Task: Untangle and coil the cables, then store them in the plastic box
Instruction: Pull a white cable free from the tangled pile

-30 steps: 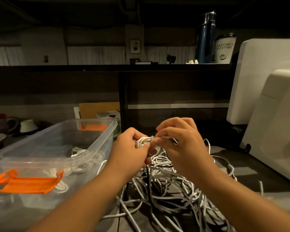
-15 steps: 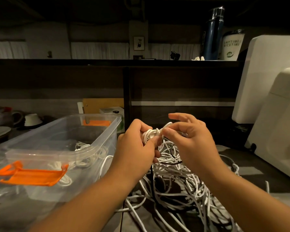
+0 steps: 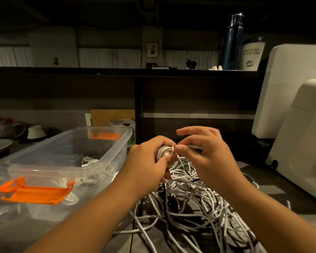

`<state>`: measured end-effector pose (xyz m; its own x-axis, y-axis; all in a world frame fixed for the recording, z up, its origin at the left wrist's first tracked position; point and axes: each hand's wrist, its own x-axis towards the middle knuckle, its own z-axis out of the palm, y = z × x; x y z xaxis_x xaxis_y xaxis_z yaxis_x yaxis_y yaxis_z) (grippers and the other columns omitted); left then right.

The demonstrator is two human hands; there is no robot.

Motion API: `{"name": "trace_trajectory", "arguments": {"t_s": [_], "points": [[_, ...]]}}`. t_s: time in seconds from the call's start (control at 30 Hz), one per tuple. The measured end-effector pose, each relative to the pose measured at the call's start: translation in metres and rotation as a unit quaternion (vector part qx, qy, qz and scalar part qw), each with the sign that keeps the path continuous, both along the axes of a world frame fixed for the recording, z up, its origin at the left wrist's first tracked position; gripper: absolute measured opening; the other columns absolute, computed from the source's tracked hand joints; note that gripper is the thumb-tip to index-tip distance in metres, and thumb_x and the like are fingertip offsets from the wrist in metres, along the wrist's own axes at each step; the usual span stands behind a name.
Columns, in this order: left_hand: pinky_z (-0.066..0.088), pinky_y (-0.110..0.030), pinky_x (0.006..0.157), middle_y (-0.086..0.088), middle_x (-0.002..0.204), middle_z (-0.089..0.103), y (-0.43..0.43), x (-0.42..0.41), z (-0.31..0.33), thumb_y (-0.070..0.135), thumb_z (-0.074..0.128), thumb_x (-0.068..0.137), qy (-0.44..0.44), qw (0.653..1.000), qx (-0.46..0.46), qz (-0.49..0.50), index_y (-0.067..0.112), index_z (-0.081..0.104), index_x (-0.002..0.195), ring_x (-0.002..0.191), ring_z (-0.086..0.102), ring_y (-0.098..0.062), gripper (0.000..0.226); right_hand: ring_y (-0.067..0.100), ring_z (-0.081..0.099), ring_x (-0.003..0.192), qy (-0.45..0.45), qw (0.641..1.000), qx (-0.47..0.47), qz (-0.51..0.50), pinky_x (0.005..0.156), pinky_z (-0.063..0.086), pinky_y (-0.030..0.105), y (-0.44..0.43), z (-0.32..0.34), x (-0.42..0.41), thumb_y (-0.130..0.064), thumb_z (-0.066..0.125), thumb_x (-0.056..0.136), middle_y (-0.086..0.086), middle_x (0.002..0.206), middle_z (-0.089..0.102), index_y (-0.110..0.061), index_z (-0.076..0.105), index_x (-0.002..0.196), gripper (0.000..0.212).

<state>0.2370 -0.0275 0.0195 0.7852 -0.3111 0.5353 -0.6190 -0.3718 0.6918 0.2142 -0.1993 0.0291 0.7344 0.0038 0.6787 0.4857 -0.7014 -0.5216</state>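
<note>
A small coil of white cable (image 3: pixel 165 150) is gripped in my left hand (image 3: pixel 144 165) above the desk. My right hand (image 3: pixel 206 152) pinches a strand of that coil between thumb and forefinger, its other fingers spread out. Below both hands lies a big tangle of white cables (image 3: pixel 195 201) mixed with a few black ones. The clear plastic box (image 3: pixel 106 161) with orange latches stands to the left, open, with coiled white cables (image 3: pixel 88 161) inside.
White appliances (image 3: pixel 303 136) crowd the right side. A dark partition (image 3: pixel 190 99) rises behind the hands, with a blue bottle (image 3: pixel 232 42) and a cup on its ledge. Plates and cups (image 3: pixel 35 132) sit at far left. The box lid (image 3: pixel 5 216) lies at front left.
My hands have stayed on the coil. The right hand's upper fingers have opened out, leaving thumb and forefinger on the strand. The view has shifted slightly.
</note>
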Motion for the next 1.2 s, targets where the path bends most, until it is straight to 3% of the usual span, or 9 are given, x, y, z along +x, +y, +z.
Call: {"name": "trace_trajectory", "arguments": {"t_s": [0.2,0.3,0.43,0.53,0.63,0.8,0.87,1.03,1.2], "points": [[0.058,-0.051,0.063,0.001,0.079,0.07,-0.004,0.01,-0.009,0.027,0.065,0.097,0.007,0.998,0.029,0.054,0.031,0.066,0.094,0.066,0.068,-0.02,0.005,0.0,0.039,0.117,-0.051,0.997,-0.055,0.005,0.1,0.041,0.049,0.0,-0.001,0.001,-0.067,0.047,0.075,-0.03,0.105,0.058,-0.042,0.067,0.078,0.032],[0.058,-0.046,0.065,0.003,0.08,0.07,-0.005,0.011,-0.008,0.032,0.06,0.1,0.021,0.997,0.032,0.068,0.03,0.067,0.096,0.067,0.066,-0.015,0.008,-0.003,0.04,0.109,-0.063,0.994,-0.087,0.01,0.095,0.041,0.044,0.004,-0.005,0.002,-0.064,0.047,0.079,-0.031,0.098,0.058,-0.044,0.06,0.079,0.023],[0.037,-0.018,0.043,0.006,0.075,0.064,-0.007,0.01,-0.008,0.034,0.055,0.102,0.027,0.998,0.022,0.058,0.029,0.063,0.098,0.05,0.052,-0.001,0.01,-0.002,0.045,0.107,-0.067,0.994,-0.087,0.022,0.093,0.039,0.038,0.005,-0.005,0.001,-0.06,0.053,0.081,-0.029,0.094,0.06,-0.043,0.061,0.078,0.019],[0.027,-0.014,0.038,0.01,0.058,0.05,-0.007,0.01,-0.008,0.032,0.056,0.102,0.038,0.999,-0.006,0.039,0.023,0.063,0.095,0.038,0.042,-0.001,0.013,0.001,0.047,0.105,-0.087,0.992,-0.094,0.016,0.09,0.039,0.035,0.004,-0.003,0.001,-0.06,0.054,0.081,-0.03,0.093,0.059,-0.04,0.063,0.08,0.022],[0.027,-0.013,0.039,0.009,0.061,0.051,-0.003,0.009,-0.007,0.029,0.056,0.102,0.032,0.999,0.023,0.017,0.022,0.062,0.099,0.038,0.042,0.0,0.009,0.003,0.051,0.101,-0.091,0.991,-0.098,0.015,0.087,0.045,0.037,0.002,-0.003,0.003,-0.062,0.048,0.082,-0.029,0.095,0.057,-0.035,0.066,0.082,0.033],[0.036,-0.019,0.048,0.001,0.076,0.059,-0.002,0.005,-0.004,0.021,0.051,0.102,0.01,0.988,0.146,-0.05,0.024,0.057,0.107,0.051,0.045,-0.003,0.008,0.004,0.063,0.086,-0.081,0.995,-0.056,0.018,0.072,0.057,0.03,-0.008,-0.004,0.007,-0.036,0.069,0.087,-0.019,0.1,0.061,-0.018,0.075,0.086,0.019],[0.041,-0.024,0.053,-0.002,0.084,0.063,-0.003,0.003,-0.005,0.02,0.051,0.102,0.005,0.985,0.161,-0.067,0.02,0.056,0.116,0.055,0.05,-0.006,0.015,0.002,0.063,0.089,-0.071,0.996,-0.05,0.017,0.074,0.057,0.026,-0.008,-0.004,0.005,-0.04,0.068,0.085,-0.019,0.1,0.061,-0.02,0.075,0.087,0.021],[0.035,-0.02,0.047,0.003,0.07,0.055,-0.007,-0.001,-0.009,0.014,0.054,0.099,-0.007,0.991,0.104,-0.08,0.024,0.055,0.106,0.049,0.044,-0.004,0.012,0.003,0.066,0.087,-0.058,0.998,0.023,0.009,0.074,0.059,0.027,-0.004,-0.005,0.004,-0.03,0.076,0.084,-0.015,0.096,0.065,-0.022,0.078,0.084,0.008],[0.047,-0.049,0.057,-0.01,0.074,0.063,-0.011,-0.002,-0.017,0.023,0.062,0.095,0.004,0.997,0.041,-0.065,0.03,0.055,0.102,0.063,0.056,-0.032,0.012,0.005,0.067,0.083,-0.048,0.998,0.015,-0.025,0.071,0.06,0.029,-0.003,-0.01,0.006,-0.033,0.076,0.084,-0.015,0.097,0.065,-0.023,0.08,0.087,0.011]]}}
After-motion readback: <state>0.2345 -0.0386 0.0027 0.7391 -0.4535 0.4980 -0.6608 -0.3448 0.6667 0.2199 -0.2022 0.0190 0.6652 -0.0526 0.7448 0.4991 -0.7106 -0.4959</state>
